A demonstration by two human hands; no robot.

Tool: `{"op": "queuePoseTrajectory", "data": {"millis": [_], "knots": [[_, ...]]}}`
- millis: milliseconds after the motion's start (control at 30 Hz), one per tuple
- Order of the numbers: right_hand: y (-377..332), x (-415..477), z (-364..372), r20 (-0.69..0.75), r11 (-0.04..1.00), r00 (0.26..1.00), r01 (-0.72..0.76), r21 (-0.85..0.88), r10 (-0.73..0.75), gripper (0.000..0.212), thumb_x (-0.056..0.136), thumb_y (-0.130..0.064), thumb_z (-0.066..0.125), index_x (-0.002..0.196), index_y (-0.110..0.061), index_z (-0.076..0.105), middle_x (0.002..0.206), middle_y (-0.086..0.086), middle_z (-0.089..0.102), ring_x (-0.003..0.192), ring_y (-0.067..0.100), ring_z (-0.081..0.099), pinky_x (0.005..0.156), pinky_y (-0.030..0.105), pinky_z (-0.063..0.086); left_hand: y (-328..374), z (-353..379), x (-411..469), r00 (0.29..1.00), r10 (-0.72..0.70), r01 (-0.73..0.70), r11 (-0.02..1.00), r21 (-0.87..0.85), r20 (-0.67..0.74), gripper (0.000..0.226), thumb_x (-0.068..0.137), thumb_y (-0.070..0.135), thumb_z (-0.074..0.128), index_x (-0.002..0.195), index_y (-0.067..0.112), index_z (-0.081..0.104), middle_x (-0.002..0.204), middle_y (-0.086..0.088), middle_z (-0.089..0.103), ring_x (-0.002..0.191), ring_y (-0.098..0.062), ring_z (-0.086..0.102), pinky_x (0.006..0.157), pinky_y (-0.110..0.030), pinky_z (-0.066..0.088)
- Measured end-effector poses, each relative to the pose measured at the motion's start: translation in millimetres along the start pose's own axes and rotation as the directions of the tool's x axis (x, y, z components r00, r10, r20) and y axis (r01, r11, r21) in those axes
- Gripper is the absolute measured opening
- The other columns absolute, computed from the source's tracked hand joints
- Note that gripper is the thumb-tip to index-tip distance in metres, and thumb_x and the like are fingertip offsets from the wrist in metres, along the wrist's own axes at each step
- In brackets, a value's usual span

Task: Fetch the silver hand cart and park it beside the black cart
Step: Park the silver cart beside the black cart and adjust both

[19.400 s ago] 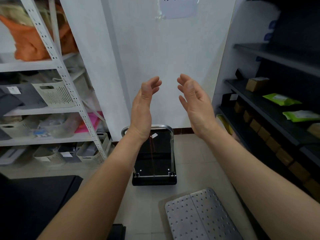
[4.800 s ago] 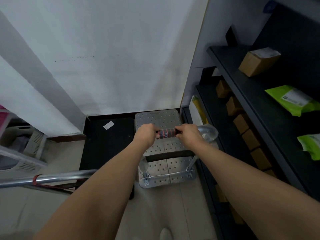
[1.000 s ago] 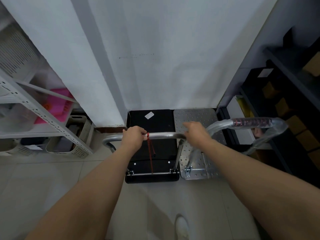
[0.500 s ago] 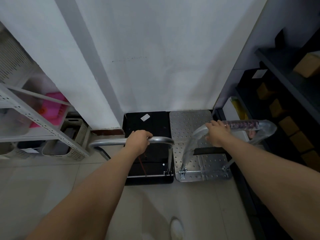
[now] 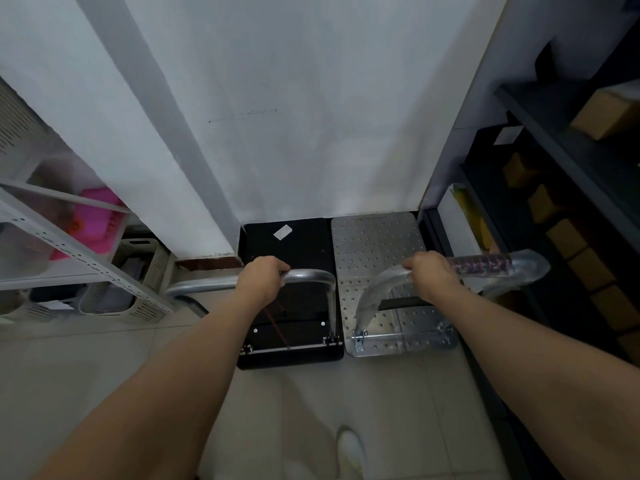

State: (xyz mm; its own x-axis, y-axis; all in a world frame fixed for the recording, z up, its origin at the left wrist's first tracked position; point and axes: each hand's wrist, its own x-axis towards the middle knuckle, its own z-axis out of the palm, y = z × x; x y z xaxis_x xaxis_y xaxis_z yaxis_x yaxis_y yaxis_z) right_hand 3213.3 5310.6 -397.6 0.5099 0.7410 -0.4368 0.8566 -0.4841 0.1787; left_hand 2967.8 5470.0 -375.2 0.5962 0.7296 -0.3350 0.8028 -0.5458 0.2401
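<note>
Against the white wall (image 5: 311,133), the silver hand cart (image 5: 375,244) now flanks the black cart (image 5: 294,251), the right hand (image 5: 431,275) having shifted its grip onto the silver handle (image 5: 530,263), the left hand (image 5: 263,277) clasping the other's.

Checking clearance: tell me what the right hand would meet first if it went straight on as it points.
Probably the silver cart's deck, beyond the handle the right hand grips, then the white wall; depth is unclear.
</note>
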Motion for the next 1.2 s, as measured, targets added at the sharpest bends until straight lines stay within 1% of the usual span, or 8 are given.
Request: {"op": "queuePoseTrajectory", "data": {"millis": [133,233,333,500,633,767,967,1200], "knots": [[-1.8,-12.3,5.3,-0.016,1.0,1.0,-0.01,-0.015,0.01,0.044,0.079,-0.003,0.066,0.119,-0.021,0.062,0.121,0.007,0.058,0.115,0.026,0.053,0.092,0.032,0.044,4.7,3.6,-4.7,1.0,0.016,-0.016,1.0,0.005,0.01,0.026,0.091,0.007,0.054,0.11,0.017,0.069,0.094,-0.006,0.066,0.08,-0.02,0.055,0.074,-0.029,0.046],[-0.3,-16.6,11.3,-0.027,1.0,1.0,-0.013,0.002,0.013,0.045,0.079,-0.004,0.067,0.121,-0.019,0.061,0.121,0.007,0.058,0.115,0.026,0.052,0.093,0.032,0.043,5.9,4.6,-11.1,1.0,0.023,-0.023,0.999,0.023,0.021,0.02,0.089,0.006,0.056,0.101,0.016,0.069,0.084,-0.004,0.062,0.081,-0.022,0.058,0.072,-0.03,0.044],[-0.6,-15.1,12.6,0.011,1.0,1.0,-0.019,0.022,0.019,0.05,0.077,-0.004,0.07,0.123,-0.019,0.06,0.122,0.007,0.058,0.117,0.026,0.052,0.095,0.032,0.044,6.9,7.0,-17.9,0.999,0.03,-0.031,0.999,0.031,0.023,0.023,0.089,0.006,0.057,0.105,0.017,0.069,0.096,-0.008,0.067,0.091,-0.027,0.062,0.076,-0.031,0.045],[-4.2,-8.1,9.0,0.14,0.999,0.99,-0.039,0.016,0.036,0.062,0.073,-0.013,0.075,0.13,-0.022,0.053,0.132,0.007,0.053,0.124,0.027,0.048,0.1,0.034,0.043,3.4,14.3,-24.3,0.999,0.028,-0.026,0.999,0.047,-0.036,0.029,0.089,0.004,0.053,0.109,0.015,0.07,0.103,-0.011,0.068,0.096,-0.03,0.062,0.079,-0.034,0.047],[-5.2,-10.5,13.5,0.107,0.999,0.993,-0.051,0.003,0.05,0.058,0.076,-0.012,0.074,0.129,-0.02,0.053,0.131,0.006,0.054,0.124,0.026,0.049,0.101,0.031,0.04,3.2,15.7,-23.7,0.998,0.02,-0.018,0.999,0.036,-0.059,0.033,0.089,-0.001,0.05,0.113,0.013,0.068,0.107,-0.014,0.067,0.098,-0.032,0.061,0.081,-0.035,0.047],[-5.2,-9.5,21.3,0.055,0.997,0.996,-0.066,0.049,0.063,0.056,0.077,-0.008,0.071,0.129,-0.021,0.053,0.129,0.006,0.054,0.122,0.026,0.048,0.099,0.033,0.042,3.5,15.5,-16.5,0.998,0.029,-0.027,0.999,0.042,-0.054,0.031,0.088,-0.002,0.049,0.106,0.013,0.069,0.099,-0.012,0.067,0.092,-0.031,0.061,0.073,-0.032,0.044],[-5.9,-6.2,14.1,0.118,0.996,0.991,-0.069,0.062,0.061,0.059,0.076,-0.011,0.073,0.13,-0.023,0.052,0.133,0.006,0.051,0.125,0.027,0.045,0.1,0.035,0.042,1.7,13.6,-6.1,0.998,0.04,-0.038,0.999,0.036,-0.057,0.038,0.087,-0.002,0.053,0.117,0.017,0.067,0.109,-0.012,0.067,0.101,-0.032,0.061,0.086,-0.037,0.049],[-7.2,-2.0,11.4,0.158,0.997,0.985,-0.073,0.034,0.066,0.062,0.076,-0.012,0.073,0.132,-0.024,0.05,0.135,0.007,0.049,0.126,0.028,0.045,0.104,0.035,0.039,-2.9,12.6,-4.2,0.998,0.028,-0.026,0.999,0.039,-0.06,0.036,0.089,-0.003,0.05,0.115,0.014,0.067,0.106,-0.012,0.067,0.097,-0.03,0.062,0.081,-0.033,0.047]]}}
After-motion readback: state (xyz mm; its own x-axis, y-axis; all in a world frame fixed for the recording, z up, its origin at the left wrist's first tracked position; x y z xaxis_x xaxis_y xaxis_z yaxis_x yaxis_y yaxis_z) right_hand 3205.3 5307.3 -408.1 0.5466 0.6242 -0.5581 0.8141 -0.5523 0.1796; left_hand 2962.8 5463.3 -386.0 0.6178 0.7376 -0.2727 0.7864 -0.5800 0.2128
